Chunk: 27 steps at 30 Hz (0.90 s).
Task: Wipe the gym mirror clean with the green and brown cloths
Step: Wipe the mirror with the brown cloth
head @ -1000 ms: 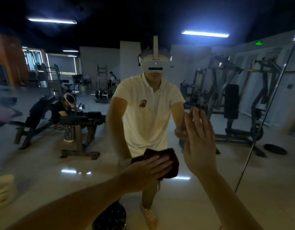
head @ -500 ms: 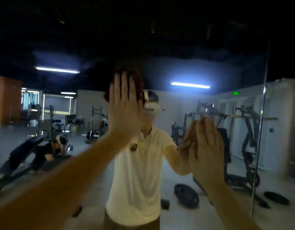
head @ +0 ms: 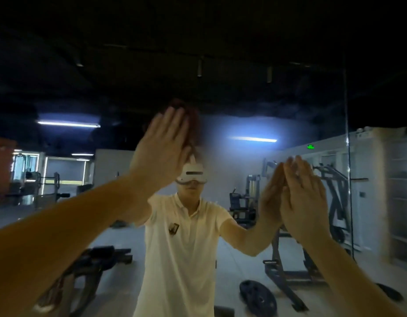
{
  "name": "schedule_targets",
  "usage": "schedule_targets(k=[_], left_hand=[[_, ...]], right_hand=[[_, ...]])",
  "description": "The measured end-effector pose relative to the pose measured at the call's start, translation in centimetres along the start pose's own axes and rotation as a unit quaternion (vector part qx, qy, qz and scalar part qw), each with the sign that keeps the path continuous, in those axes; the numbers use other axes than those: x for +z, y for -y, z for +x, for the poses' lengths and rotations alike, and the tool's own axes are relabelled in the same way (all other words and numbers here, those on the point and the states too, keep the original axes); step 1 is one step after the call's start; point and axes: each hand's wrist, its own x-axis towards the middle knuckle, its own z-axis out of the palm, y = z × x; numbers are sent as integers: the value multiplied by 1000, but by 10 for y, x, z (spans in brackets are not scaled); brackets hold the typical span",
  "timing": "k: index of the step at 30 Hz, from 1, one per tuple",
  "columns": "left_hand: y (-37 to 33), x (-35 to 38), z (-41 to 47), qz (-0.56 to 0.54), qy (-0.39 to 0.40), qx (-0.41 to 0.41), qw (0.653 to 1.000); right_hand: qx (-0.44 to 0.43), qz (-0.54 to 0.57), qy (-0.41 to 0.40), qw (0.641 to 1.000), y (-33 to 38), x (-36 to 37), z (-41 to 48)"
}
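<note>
The gym mirror (head: 255, 92) fills the whole view, and a person in a white polo shirt is reflected in it. My left hand (head: 162, 147) lies flat with straight fingers and presses the brown cloth (head: 192, 120) against the glass high up at centre. Only the cloth's upper and right edges show past my fingers. My right hand (head: 304, 197) rests flat and bare on the mirror at right, meeting its own reflection. No green cloth is in view.
A vertical seam (head: 347, 179) between mirror panels runs down the right side. Reflected behind me are a weight bench (head: 92, 261), a plate-loaded machine (head: 287, 268) and a weight plate on the floor (head: 258, 298).
My left hand swept the brown cloth up the glass from waist height to above head level, then slightly right. The view tilted upward. My right hand stayed flat on the mirror.
</note>
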Motion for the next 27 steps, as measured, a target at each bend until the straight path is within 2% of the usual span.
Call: schedule_targets(k=[3, 5, 7, 9, 11, 13, 15, 18, 20, 21, 23, 25, 27], left_hand=[[-14, -4, 19, -71, -19, -108, 991], [-62, -6, 22, -112, -30, -107, 987], [-116, -6, 15, -116, -7, -30, 993], [-155, -6, -4, -131, 12, 95, 987], [-164, 1, -24, -111, 27, 214, 970], [-141, 7, -23, -72, 31, 284, 956], [-102, 6, 2, -51, 5, 246, 968], [-47, -3, 53, 13, -16, 58, 998], [-42, -7, 72, -30, -19, -65, 997], [-56, -9, 78, -58, -26, -97, 993], [-103, -10, 82, -84, -34, -93, 992], [-159, -7, 67, -90, -11, -14, 996], [-199, -5, 37, -110, 4, 74, 991]], right_hand=[[-11, 13, -22, 1000, -3, 9, 2], [-17, 24, -27, 999, -4, 12, 1], [-20, 41, -21, 999, -9, 10, 3], [-16, 76, 0, 997, -20, 7, 6], [-21, 95, 8, 995, -29, 3, 9], [-26, 69, 7, 997, -35, -2, 20], [-24, 31, 0, 999, -39, -5, 35], [-32, 1, -8, 999, -40, 3, 37], [-44, 2, -16, 999, -42, 9, 34], [-52, 1, -20, 998, -44, 10, 33], [-77, -1, -28, 997, -51, 7, 34], [-93, 26, -31, 995, -61, 5, 34], [-98, 106, -24, 989, -69, 2, 36]])
